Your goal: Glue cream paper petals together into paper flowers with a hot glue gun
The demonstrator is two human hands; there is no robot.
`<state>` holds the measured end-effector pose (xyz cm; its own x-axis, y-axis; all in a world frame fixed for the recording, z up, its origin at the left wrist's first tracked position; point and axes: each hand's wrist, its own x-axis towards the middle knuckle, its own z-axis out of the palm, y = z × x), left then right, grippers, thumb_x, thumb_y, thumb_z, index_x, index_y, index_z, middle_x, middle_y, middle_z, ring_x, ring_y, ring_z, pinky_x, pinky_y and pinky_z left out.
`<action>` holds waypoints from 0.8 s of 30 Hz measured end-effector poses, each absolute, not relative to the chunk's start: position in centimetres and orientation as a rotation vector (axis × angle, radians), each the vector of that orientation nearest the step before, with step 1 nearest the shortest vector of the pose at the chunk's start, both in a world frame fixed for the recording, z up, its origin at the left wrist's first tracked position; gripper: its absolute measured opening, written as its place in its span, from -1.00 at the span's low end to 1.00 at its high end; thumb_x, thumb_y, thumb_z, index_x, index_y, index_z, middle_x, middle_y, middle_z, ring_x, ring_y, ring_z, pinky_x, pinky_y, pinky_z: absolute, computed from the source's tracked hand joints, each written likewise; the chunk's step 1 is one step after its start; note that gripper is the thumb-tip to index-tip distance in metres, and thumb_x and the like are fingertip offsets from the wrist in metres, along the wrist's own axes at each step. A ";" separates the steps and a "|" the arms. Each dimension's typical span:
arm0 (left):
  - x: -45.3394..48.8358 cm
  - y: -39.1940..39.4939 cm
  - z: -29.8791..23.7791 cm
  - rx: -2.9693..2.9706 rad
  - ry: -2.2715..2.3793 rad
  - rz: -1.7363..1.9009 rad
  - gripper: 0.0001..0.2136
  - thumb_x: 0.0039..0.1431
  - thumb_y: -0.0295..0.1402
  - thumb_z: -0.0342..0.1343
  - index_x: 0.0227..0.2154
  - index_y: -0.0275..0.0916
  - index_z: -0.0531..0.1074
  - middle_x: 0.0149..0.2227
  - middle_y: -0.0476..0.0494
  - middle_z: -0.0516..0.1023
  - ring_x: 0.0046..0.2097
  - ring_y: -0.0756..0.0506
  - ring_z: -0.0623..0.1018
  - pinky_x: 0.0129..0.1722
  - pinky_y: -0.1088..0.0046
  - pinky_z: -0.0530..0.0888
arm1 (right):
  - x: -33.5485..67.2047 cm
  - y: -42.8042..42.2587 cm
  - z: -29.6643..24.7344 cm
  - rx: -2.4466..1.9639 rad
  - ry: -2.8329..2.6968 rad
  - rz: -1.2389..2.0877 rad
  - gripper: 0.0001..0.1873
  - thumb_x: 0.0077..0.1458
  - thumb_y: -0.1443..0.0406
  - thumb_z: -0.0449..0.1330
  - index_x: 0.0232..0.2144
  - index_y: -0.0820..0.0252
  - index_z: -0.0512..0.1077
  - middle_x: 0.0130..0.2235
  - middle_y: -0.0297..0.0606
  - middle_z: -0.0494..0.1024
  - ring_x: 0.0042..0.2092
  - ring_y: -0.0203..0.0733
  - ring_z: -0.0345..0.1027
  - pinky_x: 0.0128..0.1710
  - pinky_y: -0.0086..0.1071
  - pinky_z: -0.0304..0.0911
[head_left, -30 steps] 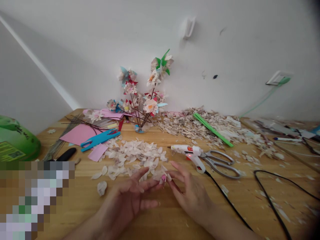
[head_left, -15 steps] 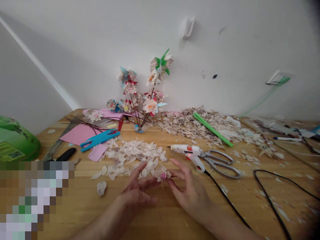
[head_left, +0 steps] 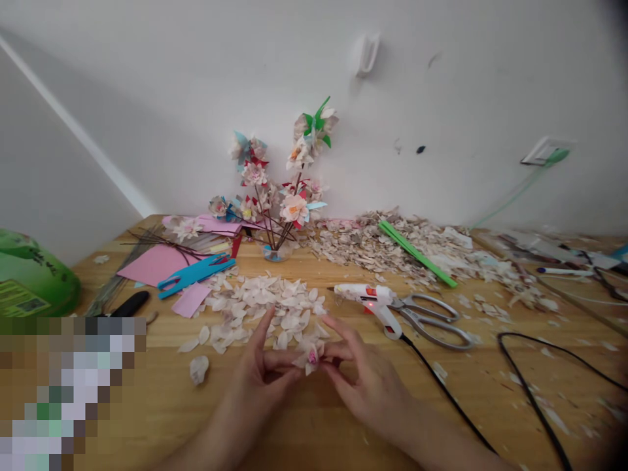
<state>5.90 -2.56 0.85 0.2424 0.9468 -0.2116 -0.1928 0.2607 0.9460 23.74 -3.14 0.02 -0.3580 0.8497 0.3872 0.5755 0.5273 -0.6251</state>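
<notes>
Between my two hands is a small handmade flower (head_left: 311, 356) with pale petals and a pink centre. My left hand (head_left: 260, 376) pinches it from the left, its thumb and fingers meeting at the petals, the index finger raised. From the other side my right hand (head_left: 366, 373) grips the flower between thumb and fingers, index finger lifted too. Just beyond lies a pile of loose pale petals (head_left: 265, 297). One curled petal (head_left: 199, 369) rests left of my left hand. A white hot glue gun (head_left: 366, 296) with a lit red light lies past my right hand.
Scissors (head_left: 434, 320) touch the glue gun, whose black cord (head_left: 441, 386) runs toward me. At the back stand finished flowers on stems (head_left: 297, 208) in a clear holder. Dry petals (head_left: 392, 245), green strips (head_left: 417, 254), blue paper (head_left: 196, 275) and a green bottle (head_left: 36, 275) surround the workspace.
Both hands and the flower have come slightly nearer to me and left. My left thumb has moved up against the flower, whose pink centre now faces me more.
</notes>
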 end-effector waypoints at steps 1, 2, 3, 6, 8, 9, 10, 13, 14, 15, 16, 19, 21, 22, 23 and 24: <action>5.9 -2.5 1.0 0.977 1.017 0.970 0.06 -0.20 -0.33 0.30 0.24 -0.23 -0.35 -0.47 -0.03 0.61 -0.43 -0.05 0.53 -0.38 0.49 0.35 | 23.7 -3.2 0.0 -1.165 -2.073 0.509 -0.38 0.06 0.47 0.06 0.13 0.05 -0.04 -0.25 -0.32 0.62 -0.30 -0.16 0.51 -0.23 -0.23 0.37; 6.0 -2.4 1.1 0.989 1.034 0.970 0.07 -0.20 -0.33 0.31 0.24 -0.24 -0.36 -0.48 -0.03 0.61 -0.44 -0.04 0.53 -0.40 0.50 0.34 | 23.7 -3.3 0.0 -1.176 -2.070 0.503 -0.39 0.06 0.46 0.07 0.12 0.05 -0.03 -0.25 -0.32 0.62 -0.29 -0.15 0.51 -0.22 -0.21 0.36; 6.0 -2.4 1.2 1.005 1.045 0.973 0.07 -0.20 -0.33 0.31 0.24 -0.24 -0.37 -0.49 -0.03 0.61 -0.45 -0.04 0.53 -0.41 0.50 0.34 | 23.6 -3.3 0.0 -1.184 -2.068 0.493 -0.39 0.06 0.46 0.07 0.12 0.05 -0.02 -0.26 -0.33 0.63 -0.29 -0.14 0.51 -0.21 -0.20 0.36; 6.0 -2.5 1.2 1.054 1.052 0.981 0.04 -0.16 -0.36 0.29 0.24 -0.23 -0.37 -0.48 -0.05 0.62 -0.42 -0.05 0.55 -0.41 0.51 0.34 | 23.5 -3.5 0.0 -1.198 -2.061 0.453 -0.39 0.04 0.46 0.07 0.11 0.05 0.00 -0.28 -0.34 0.63 -0.27 -0.13 0.51 -0.21 -0.20 0.36; 6.0 -2.6 1.1 1.063 1.060 0.999 0.03 -0.16 -0.37 0.29 0.24 -0.22 -0.36 -0.48 -0.05 0.62 -0.43 -0.06 0.55 -0.44 0.52 0.33 | 23.5 -3.6 -0.1 -1.197 -2.058 0.431 -0.39 0.04 0.46 0.08 0.11 0.04 0.00 -0.28 -0.35 0.62 -0.27 -0.14 0.51 -0.21 -0.20 0.37; 6.0 -2.7 1.1 1.063 1.061 1.012 0.03 -0.16 -0.37 0.30 0.24 -0.21 -0.35 -0.49 -0.05 0.62 -0.44 -0.06 0.55 -0.46 0.53 0.32 | 23.4 -3.6 -0.1 -1.189 -2.057 0.426 -0.39 0.03 0.46 0.08 0.11 0.04 0.00 -0.27 -0.35 0.62 -0.27 -0.15 0.51 -0.21 -0.21 0.37; 6.0 -2.7 1.0 1.059 1.059 1.026 0.03 -0.17 -0.37 0.30 0.24 -0.21 -0.35 -0.48 -0.06 0.62 -0.44 -0.06 0.55 -0.47 0.53 0.32 | 23.4 -3.6 -0.2 -1.177 -2.054 0.422 -0.38 0.03 0.47 0.07 0.11 0.03 0.00 -0.27 -0.36 0.62 -0.27 -0.16 0.51 -0.21 -0.23 0.37; 6.0 -2.8 0.8 1.052 1.058 1.047 0.02 -0.17 -0.38 0.30 0.24 -0.18 -0.31 -0.45 -0.07 0.62 -0.44 -0.06 0.55 -0.48 0.52 0.34 | 23.4 -3.6 -0.3 -1.160 -2.064 0.395 -0.38 0.03 0.47 0.08 0.11 0.03 0.00 -0.27 -0.36 0.62 -0.28 -0.16 0.51 -0.22 -0.23 0.38; 5.9 -2.8 0.8 1.059 1.063 1.044 0.01 -0.17 -0.38 0.30 0.24 -0.16 -0.29 -0.44 -0.06 0.62 -0.44 -0.06 0.55 -0.48 0.52 0.34 | 23.3 -3.6 -0.3 -1.163 -2.071 0.378 -0.39 0.03 0.46 0.08 0.11 0.04 0.01 -0.27 -0.36 0.63 -0.29 -0.15 0.52 -0.23 -0.22 0.39; 5.9 -2.8 0.7 1.072 1.071 1.037 0.00 -0.17 -0.38 0.29 0.24 -0.16 -0.29 -0.45 -0.05 0.62 -0.45 -0.06 0.55 -0.48 0.52 0.34 | 23.3 -3.6 -0.3 -1.164 -2.080 0.361 -0.39 0.03 0.46 0.08 0.11 0.04 0.01 -0.28 -0.36 0.63 -0.29 -0.14 0.52 -0.24 -0.22 0.39; 5.9 -2.8 0.8 1.086 1.076 1.033 -0.01 -0.16 -0.39 0.29 0.24 -0.16 -0.29 -0.46 -0.04 0.61 -0.45 -0.06 0.55 -0.47 0.51 0.34 | 23.3 -3.7 -0.2 -1.163 -2.087 0.345 -0.39 0.03 0.45 0.08 0.10 0.05 0.01 -0.28 -0.35 0.63 -0.28 -0.13 0.52 -0.25 -0.22 0.40; 5.9 -2.9 1.0 1.122 1.094 1.038 -0.01 -0.14 -0.38 0.27 0.23 -0.18 -0.31 -0.45 -0.05 0.60 -0.44 -0.07 0.55 -0.45 0.48 0.37 | 23.3 -3.6 -0.1 -1.152 -2.080 0.305 -0.43 0.04 0.45 0.07 0.09 0.08 0.04 -0.30 -0.33 0.63 -0.30 -0.15 0.52 -0.27 -0.26 0.41; 5.9 -3.0 1.3 1.143 1.140 1.026 -0.02 -0.14 -0.37 0.27 0.23 -0.15 -0.32 -0.32 -0.12 0.60 -0.45 -0.05 0.54 -0.44 0.46 0.40 | 23.4 -3.4 -0.1 -1.165 -2.055 0.263 -0.46 0.05 0.45 0.06 0.08 0.11 0.06 -0.29 -0.29 0.62 -0.29 -0.15 0.52 -0.27 -0.26 0.41; 5.9 -3.0 1.4 1.163 1.161 1.024 -0.03 -0.13 -0.38 0.27 0.22 -0.12 -0.31 -0.22 -0.17 0.57 -0.45 -0.04 0.54 -0.42 0.44 0.42 | 23.5 -3.3 0.0 -1.177 -2.039 0.246 -0.47 0.06 0.45 0.05 0.08 0.12 0.07 -0.29 -0.27 0.62 -0.29 -0.15 0.52 -0.27 -0.26 0.41; 5.8 -3.0 1.5 1.195 1.171 1.042 -0.04 -0.13 -0.40 0.26 0.22 -0.09 -0.30 -0.11 -0.22 0.53 -0.40 -0.05 0.55 -0.37 0.41 0.44 | 23.6 -3.1 0.0 -1.191 -2.026 0.236 -0.48 0.06 0.45 0.05 0.08 0.13 0.08 -0.29 -0.26 0.62 -0.29 -0.14 0.52 -0.28 -0.26 0.41; 5.7 -2.9 1.6 1.236 1.166 1.085 -0.07 -0.12 -0.41 0.25 0.21 -0.06 -0.26 -0.01 -0.24 0.46 -0.31 -0.07 0.55 -0.30 0.38 0.45 | 23.7 -3.0 0.0 -1.205 -2.015 0.233 -0.48 0.05 0.46 0.04 0.07 0.14 0.09 -0.30 -0.26 0.62 -0.31 -0.14 0.52 -0.29 -0.26 0.41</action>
<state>5.67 -2.93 1.58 0.1069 0.9930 -0.0496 0.0215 0.0476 0.9986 23.73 -2.96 0.00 -0.2635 0.8153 0.5157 0.6759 0.5374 -0.5043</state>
